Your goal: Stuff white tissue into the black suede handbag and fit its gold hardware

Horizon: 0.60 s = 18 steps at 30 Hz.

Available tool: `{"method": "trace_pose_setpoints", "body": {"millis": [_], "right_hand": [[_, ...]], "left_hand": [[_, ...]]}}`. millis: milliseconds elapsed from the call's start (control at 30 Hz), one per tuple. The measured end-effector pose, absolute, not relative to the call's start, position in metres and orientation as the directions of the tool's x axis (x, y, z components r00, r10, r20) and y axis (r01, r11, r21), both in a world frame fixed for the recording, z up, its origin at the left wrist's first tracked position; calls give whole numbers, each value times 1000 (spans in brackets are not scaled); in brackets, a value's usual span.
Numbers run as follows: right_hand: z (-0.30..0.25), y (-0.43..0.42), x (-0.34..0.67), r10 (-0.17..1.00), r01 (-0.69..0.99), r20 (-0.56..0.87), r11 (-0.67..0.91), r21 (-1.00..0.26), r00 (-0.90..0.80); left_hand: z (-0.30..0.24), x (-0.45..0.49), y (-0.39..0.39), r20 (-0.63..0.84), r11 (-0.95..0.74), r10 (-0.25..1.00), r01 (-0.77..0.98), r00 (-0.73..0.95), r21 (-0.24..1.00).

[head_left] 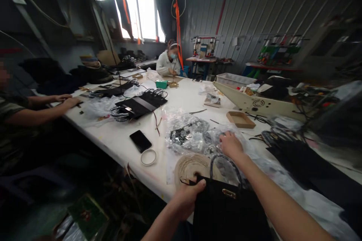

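My left hand (187, 198) grips the top left corner of a black handbag (226, 211) with a gold clasp, held at the near edge of the white table (118, 135). The bag's black handle arches up in front of a round woven mat (192, 165). My right hand (230, 145) reaches forward into a pile of clear plastic bags (189, 133) holding small dark parts. Its fingers are curled down into the plastic, and what they hold is hidden.
A black phone (140, 141) and a white ring (148, 157) lie left of the mat. Black flat pieces (141, 104), a small cardboard tray (240, 119) and a beige panel (254, 103) lie further back. One person's arms (42, 111) rest at the left; another sits at the far end (169, 62).
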State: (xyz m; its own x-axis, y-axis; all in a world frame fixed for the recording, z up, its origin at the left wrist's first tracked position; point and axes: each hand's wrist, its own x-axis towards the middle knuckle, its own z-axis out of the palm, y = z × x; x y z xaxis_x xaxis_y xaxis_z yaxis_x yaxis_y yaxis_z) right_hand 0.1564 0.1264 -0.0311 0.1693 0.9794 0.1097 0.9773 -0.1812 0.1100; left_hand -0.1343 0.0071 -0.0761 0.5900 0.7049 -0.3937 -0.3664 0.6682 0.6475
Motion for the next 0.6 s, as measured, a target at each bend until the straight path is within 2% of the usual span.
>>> {"method": "trace_pose_setpoints", "body": {"millis": [167,300,433,600], "right_hand": [[-27,126,164,988,983,31,-154,99,152],[-34,124,170,983,980,37,-181,79,178],[-31,121,173,957,965,127,-261,-13,261],[-5,117,186,854,891,258,-414,-187,451]], "left_hand": [[-70,-135,6,-452,713,674,-355,584,604],[-61,-139,8,-470,750,629,-324,620,577],[-64,-140,10,-444,748,623,-324,644,580],[-65,-140,10,-422,731,631,-315,651,606]]}}
